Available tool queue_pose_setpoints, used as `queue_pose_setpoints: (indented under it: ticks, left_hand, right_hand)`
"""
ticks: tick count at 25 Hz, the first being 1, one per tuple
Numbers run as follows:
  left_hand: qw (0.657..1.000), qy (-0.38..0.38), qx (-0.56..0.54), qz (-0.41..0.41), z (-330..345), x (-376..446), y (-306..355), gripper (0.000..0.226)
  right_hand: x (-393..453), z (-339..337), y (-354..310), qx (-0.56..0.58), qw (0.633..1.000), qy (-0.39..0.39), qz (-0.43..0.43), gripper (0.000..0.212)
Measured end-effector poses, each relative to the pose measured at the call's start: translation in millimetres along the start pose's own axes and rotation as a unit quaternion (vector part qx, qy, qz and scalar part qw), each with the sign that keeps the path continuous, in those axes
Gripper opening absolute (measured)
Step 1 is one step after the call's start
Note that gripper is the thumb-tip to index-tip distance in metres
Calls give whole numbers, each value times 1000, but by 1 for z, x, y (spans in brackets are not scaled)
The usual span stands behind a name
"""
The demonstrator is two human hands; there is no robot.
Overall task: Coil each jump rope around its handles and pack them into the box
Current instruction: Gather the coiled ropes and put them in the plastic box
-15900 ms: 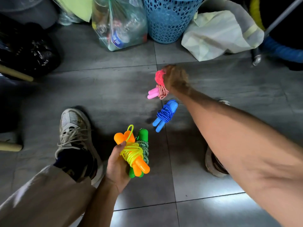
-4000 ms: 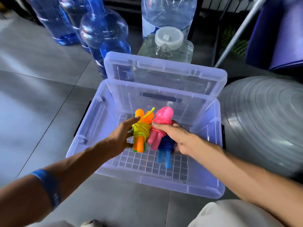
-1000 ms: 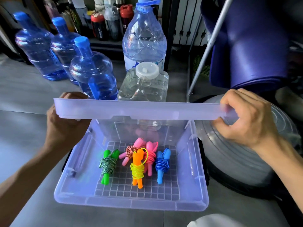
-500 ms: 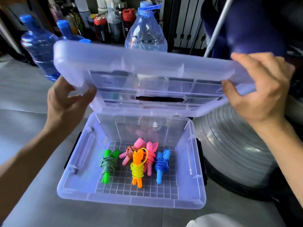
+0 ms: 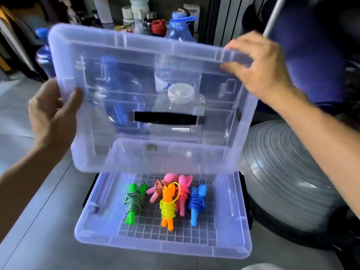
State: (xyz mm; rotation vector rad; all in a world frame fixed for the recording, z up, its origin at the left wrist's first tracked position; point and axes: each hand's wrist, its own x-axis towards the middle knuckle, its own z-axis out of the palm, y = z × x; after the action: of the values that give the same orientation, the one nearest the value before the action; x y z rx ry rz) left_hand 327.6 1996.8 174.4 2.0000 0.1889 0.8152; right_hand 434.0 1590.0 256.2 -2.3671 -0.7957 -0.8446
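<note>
my left hand (image 5: 51,115) and right hand (image 5: 259,67) each curl around a side edge of the lid (image 5: 148,98), tipped up over the box (image 5: 161,248) on the floor. it is light, bendy, see-through plastic, so edges are best. five bright coiled jump ropes (image 5: 167,205) lie inside.

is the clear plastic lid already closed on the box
No, both hands hold the clear plastic lid raised above the open clear plastic box.
</note>
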Motion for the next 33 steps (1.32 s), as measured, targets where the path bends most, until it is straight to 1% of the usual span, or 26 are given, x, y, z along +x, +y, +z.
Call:
queue_pose_setpoints:
  ticks: [2, 4, 7, 10, 13, 18, 21, 23, 27, 30, 31, 33]
  left_hand:
    - [993, -17, 94, -63, 6, -16, -12, 54]
    - [978, -68, 172, -96, 16, -45, -25, 52]
    - [953, -148, 233, -123, 21, -80, -50, 50]
    - [937, -193, 264, -121, 25, -97, -76, 50]
    - [927, -210, 289, -113, 27, -104, -85, 49]
    - [933, -193, 286, -105, 28, -118, -79, 43]
    - [932, -193, 286, -108, 30, -120, -76, 42]
    - [932, -199, 281, -109, 31, -118, -79, 42]
    - [930, -207, 281, -118, 41, -100, -87, 42]
    - [934, -205, 239, -167, 46, -92, -91, 50]
    - [936, -202, 210, -196, 46, -90, -90, 53]
    - [932, -180, 134, -286, 46, -89, -88, 54]
  right_hand:
    - [-12, 30, 15, 18, 993, -97, 71, 42]
    - [-38, 57, 26, 28, 973, -183, 142, 41]
    - [-86, 91, 29, 25, 945, -273, 179, 38]
    - [-125, 111, 29, 21, 917, -329, 223, 41]
    - [-147, 117, 28, 18, 913, -323, 251, 41]
    - [-156, 117, 26, 23, 917, -316, 243, 39]
    - [-163, 119, 26, -18, 909, -301, 288, 40]
    - [-168, 120, 28, -53, 900, -288, 323, 48]
    - [-162, 126, 34, -41, 899, -267, 344, 52]
    - [-152, 131, 40, -22, 890, -268, 369, 50]
    - [-152, 132, 42, -8, 886, -272, 376, 48]
    - [-153, 131, 47, 57, 883, -261, 387, 37]
